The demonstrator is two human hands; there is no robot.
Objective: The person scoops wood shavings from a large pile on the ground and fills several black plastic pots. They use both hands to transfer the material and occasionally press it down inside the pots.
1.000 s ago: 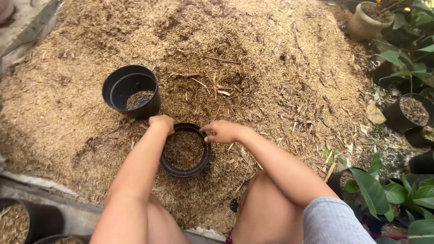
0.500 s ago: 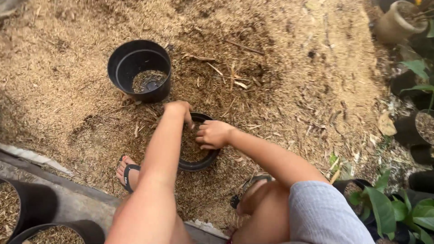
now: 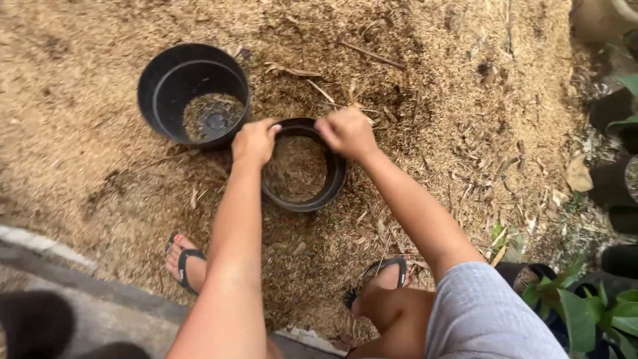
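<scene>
Hands have shifted from pressing the fill to the rim: left hand (image 3: 253, 141) and right hand (image 3: 347, 133) now closed on the filled black pot (image 3: 302, 199), so packing looks finished.

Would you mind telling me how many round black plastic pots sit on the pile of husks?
2: a round black plastic pot gripped by the left hand and right hand, and a larger, nearly empty one beside it. Others along the edges are partly hidden.

Husk-strewn ground (image 3: 432, 86), concrete curb (image 3: 80, 279), daylight
</scene>
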